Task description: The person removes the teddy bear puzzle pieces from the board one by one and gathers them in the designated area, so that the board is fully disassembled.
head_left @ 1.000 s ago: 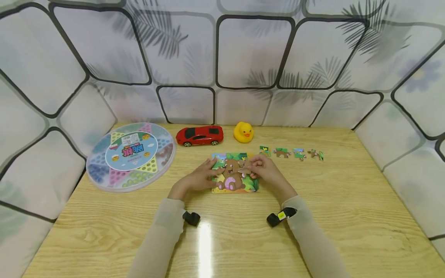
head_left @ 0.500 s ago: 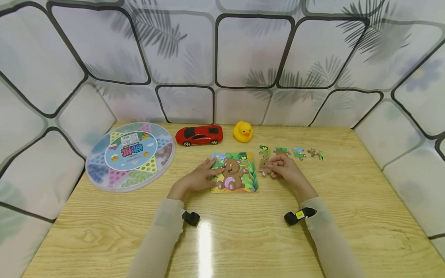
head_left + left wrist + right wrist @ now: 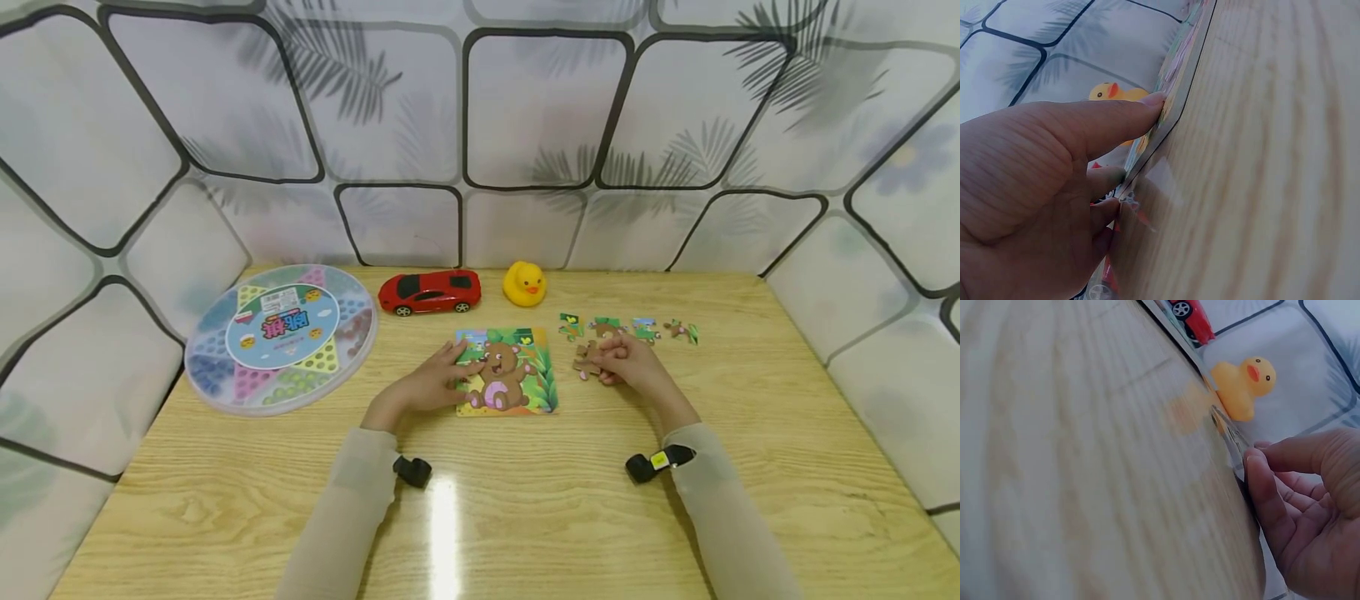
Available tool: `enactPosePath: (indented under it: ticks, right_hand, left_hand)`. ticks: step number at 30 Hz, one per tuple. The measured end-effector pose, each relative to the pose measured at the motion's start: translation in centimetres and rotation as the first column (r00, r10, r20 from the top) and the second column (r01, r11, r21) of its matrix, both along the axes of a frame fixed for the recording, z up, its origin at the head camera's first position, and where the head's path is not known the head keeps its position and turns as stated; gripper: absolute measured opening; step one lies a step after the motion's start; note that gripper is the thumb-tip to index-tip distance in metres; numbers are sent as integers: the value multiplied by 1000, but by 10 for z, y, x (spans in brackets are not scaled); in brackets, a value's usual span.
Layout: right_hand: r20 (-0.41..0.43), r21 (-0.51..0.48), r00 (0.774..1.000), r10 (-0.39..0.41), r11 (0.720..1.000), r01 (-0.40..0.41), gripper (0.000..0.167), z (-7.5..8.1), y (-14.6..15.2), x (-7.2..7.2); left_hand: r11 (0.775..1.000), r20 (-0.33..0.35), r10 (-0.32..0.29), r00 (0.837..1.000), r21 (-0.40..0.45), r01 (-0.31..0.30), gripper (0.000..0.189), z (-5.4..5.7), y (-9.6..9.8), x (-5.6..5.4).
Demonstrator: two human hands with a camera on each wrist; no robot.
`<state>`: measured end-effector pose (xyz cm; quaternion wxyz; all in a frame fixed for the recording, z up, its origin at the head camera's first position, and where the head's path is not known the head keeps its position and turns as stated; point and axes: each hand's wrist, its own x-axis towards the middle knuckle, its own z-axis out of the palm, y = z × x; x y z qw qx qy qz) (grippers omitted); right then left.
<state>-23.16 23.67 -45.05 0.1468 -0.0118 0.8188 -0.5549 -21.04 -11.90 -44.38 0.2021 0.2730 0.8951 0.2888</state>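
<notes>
A bear jigsaw puzzle [image 3: 503, 379] in a flat board lies mid-table. My left hand [image 3: 427, 385] rests on its left side with fingers spread; in the left wrist view the thumb [image 3: 1125, 119] lies on the board's edge. To the right of the board, my right hand [image 3: 637, 367] pinches a brown puzzle piece [image 3: 587, 360] between thumb and fingertips. The right wrist view shows that piece [image 3: 1230, 440] edge-on, tilted close to the tabletop. Behind the right hand lies a row of loose puzzle pieces [image 3: 571, 327], one partly hidden by the fingers.
A yellow rubber duck [image 3: 524, 284] and a red toy car [image 3: 430, 292] stand behind the puzzle. At the left lies a round Chinese checkers set [image 3: 281, 339]. A patterned cloth wall [image 3: 547, 117] encloses the table's back and sides.
My right hand has moved right, away from the puzzle board, carrying the brown piece to the table in front of the loose pieces. The left hand has stayed in place.
</notes>
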Motion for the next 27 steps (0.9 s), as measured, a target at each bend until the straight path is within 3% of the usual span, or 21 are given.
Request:
enactPosePath:
  ticks: [7,15,27]
  right_hand:
    - [9,41,1000,-30,999,30,29,1,-3,-4]
    - [-14,82,1000,-6,997,7,34,1,-4,-4]
    - [5,55,1000,-9,998,9,36,-2,-1,-5]
  left_hand:
    - [1000,10,9,1000,6,-9,60,0,-1,0]
    - [1000,9,4,1000,-2,-3,59,1,-1,0]
    - [1000,12,7,1000,-4,-7,60,0,-2,-1]
